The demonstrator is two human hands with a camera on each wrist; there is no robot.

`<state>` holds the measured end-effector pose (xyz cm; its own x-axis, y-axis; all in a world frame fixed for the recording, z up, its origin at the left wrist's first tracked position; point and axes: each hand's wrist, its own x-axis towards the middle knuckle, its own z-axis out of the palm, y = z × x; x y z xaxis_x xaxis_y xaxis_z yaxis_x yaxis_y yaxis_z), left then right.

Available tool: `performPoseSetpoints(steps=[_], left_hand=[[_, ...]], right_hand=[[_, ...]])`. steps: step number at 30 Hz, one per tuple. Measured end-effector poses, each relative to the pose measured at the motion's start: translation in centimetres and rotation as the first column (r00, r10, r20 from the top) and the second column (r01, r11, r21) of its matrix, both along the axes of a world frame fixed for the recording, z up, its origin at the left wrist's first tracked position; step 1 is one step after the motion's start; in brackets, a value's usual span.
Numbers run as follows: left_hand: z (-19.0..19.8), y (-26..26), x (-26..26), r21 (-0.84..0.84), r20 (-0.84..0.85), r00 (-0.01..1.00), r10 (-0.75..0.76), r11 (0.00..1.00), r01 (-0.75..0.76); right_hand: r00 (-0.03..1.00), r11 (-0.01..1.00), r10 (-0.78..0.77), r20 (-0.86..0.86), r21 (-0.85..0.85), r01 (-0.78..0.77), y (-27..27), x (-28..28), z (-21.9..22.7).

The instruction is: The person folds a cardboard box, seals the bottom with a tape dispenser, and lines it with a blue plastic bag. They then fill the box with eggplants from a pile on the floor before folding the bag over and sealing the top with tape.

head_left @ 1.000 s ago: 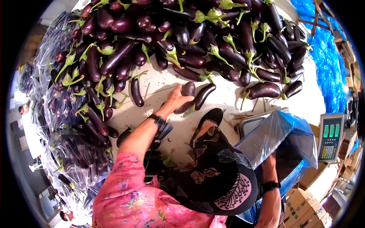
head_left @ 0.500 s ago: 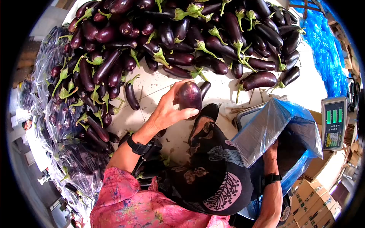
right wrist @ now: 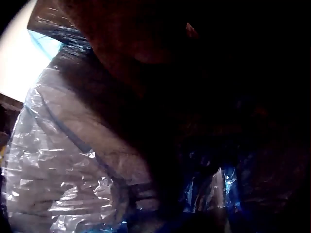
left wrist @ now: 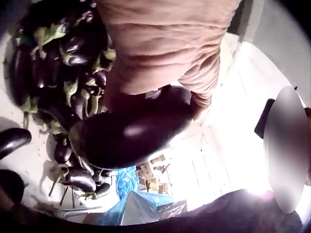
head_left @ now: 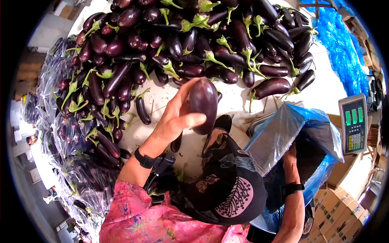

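My left hand point(head_left: 172, 123) grips a plump dark purple eggplant point(head_left: 204, 101), raised above the white surface. Its fingers pass behind the eggplant, while the thumb lies across the front. Seen from the left wrist, the glossy eggplant point(left wrist: 133, 138) hangs under the palm point(left wrist: 155, 53). My right hand point(head_left: 290, 157) reaches into the mouth of a blue plastic bag point(head_left: 275, 137), its fingers hidden inside. Folds of the bag lining point(right wrist: 73, 160) fill the right wrist view, with the hand in deep shadow; I cannot tell what it holds.
Many eggplants point(head_left: 116, 81) are heaped across the white surface point(head_left: 160, 95), and more lie under clear plastic point(head_left: 87, 182) at left. A scale display point(head_left: 353, 121) stands right of the bag, above cardboard boxes point(head_left: 336, 212). Blue sheeting point(head_left: 340, 52) hangs behind.
My left hand took hold of the eggplant on the white surface and lifted it up toward the head camera, turning it more upright. The right hand stays inside the bag.
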<state>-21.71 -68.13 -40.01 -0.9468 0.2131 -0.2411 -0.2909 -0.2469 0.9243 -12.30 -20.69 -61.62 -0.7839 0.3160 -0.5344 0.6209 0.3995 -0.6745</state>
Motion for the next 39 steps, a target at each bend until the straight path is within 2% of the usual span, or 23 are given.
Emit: performPoseSetpoints(steps=[1, 3, 4, 7, 8, 9, 11, 14, 17, 20, 24, 29, 30, 33, 35, 37, 39], left_hand=[[1.8, 0.3, 0.0, -0.105, -0.055, 0.997, -0.048, 0.994, 0.042], [2.6, 0.6, 0.4, -0.166, -0.121, 0.990, -0.072, 0.985, 0.052], [3.1, 0.6, 0.6, -0.194, -0.128, 0.988, -0.080, 0.979, 0.054], [4.3, 0.8, 1.1, -0.249, -0.138, 0.985, -0.100, 0.966, 0.063], [4.0, 0.7, 1.2, -0.291, -0.225, 0.968, -0.113, 0.956, 0.043], [4.0, 0.7, 1.3, -0.323, -0.261, 0.958, -0.122, 0.946, 0.033], [4.1, 0.7, 1.5, -0.382, -0.328, 0.934, -0.144, 0.924, 0.009], [4.2, 0.7, 1.6, -0.438, -0.360, 0.919, -0.163, 0.899, -0.012], [4.3, 0.8, 1.6, -0.466, -0.366, 0.914, -0.173, 0.885, -0.020], [4.3, 1.0, 1.6, -0.501, -0.371, 0.909, -0.191, 0.865, -0.023], [3.2, 1.0, 1.3, -0.578, -0.331, 0.921, -0.205, 0.815, -0.027], [1.6, 0.2, 2.0, -0.506, -0.209, 0.972, -0.111, 0.863, -0.010], [1.5, 0.3, 2.2, -0.469, -0.176, 0.979, -0.100, 0.883, 0.006], [2.9, 0.9, 3.0, -0.565, -0.335, 0.915, -0.225, 0.825, -0.005], [3.9, 1.6, 3.1, -0.567, -0.353, 0.900, -0.256, 0.824, 0.012], [4.4, 2.1, 3.0, -0.581, -0.375, 0.876, -0.304, 0.813, 0.033], [4.8, 2.6, 2.7, -0.592, -0.411, 0.848, -0.335, 0.805, 0.031]], right_hand=[[0.998, 0.995, -0.022, -0.056, -0.101, 0.017, 0.1, 0.1, -0.6], [0.984, 0.955, -0.083, -0.159, -0.295, 0.033, 0.3, 0.5, -1.3], [0.988, 0.999, 0.026, -0.153, -0.039, -0.032, -3.0, -0.5, 4.5], [0.976, 0.982, 0.141, -0.163, 0.145, -0.118, -1.8, -0.1, 3.2], [0.963, 0.967, 0.172, -0.209, 0.221, -0.125, -1.6, 0.2, 2.5], [0.961, 0.936, 0.238, -0.138, 0.298, -0.189, -2.2, -0.1, 4.1], [0.937, 0.843, 0.348, 0.023, 0.430, -0.324, -4.8, -1.6, 10.5], [0.874, 0.752, 0.455, 0.173, 0.452, -0.481, -6.0, -2.7, 14.4], [0.829, 0.666, 0.482, 0.284, 0.496, -0.557, -8.6, -4.0, 18.9], [0.801, 0.651, 0.557, 0.221, 0.482, -0.586, -10.1, -4.4, 21.3], [0.756, 0.565, 0.628, 0.185, 0.559, -0.606, -11.3, -4.2, 22.5], [0.713, 0.537, 0.682, 0.162, 0.552, -0.638, -11.8, -3.7, 24.2], [0.702, 0.553, 0.709, 0.073, 0.559, -0.617, -12.1, -3.7, 24.9], [0.831, 0.815, 0.552, -0.069, 0.253, -0.521, -15.2, -4.7, 28.5], [0.841, 0.848, 0.524, -0.134, -0.007, -0.529, -17.3, -6.0, 30.1], [0.884, 0.851, 0.373, -0.282, -0.275, -0.447, -19.6, -6.4, 29.1], [0.856, 0.787, 0.365, -0.367, -0.369, -0.494, -21.6, -7.5, 29.0]])
